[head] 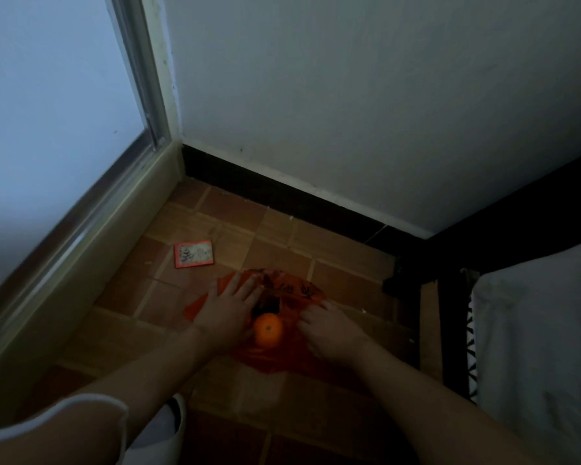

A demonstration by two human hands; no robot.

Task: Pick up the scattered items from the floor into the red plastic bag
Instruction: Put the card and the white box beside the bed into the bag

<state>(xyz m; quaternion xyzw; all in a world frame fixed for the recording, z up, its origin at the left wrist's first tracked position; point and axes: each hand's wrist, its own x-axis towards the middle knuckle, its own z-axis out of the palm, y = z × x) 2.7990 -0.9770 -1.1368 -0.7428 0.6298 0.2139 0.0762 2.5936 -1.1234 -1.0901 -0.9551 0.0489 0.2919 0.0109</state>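
The left hand (230,308) lies with spread fingers on the red plastic bag (292,290). The right hand (329,325) pinches the bag's edge, and an orange (267,330) sits between the hands.

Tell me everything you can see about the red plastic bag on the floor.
The red plastic bag is thin, crinkled, slightly see-through film with dark printed marks. It lies crumpled on the brown tiled floor, its mouth a dark gap in the middle. The left hand rests flat on its left side; the right hand touches its right side. An orange sits on it between both hands.
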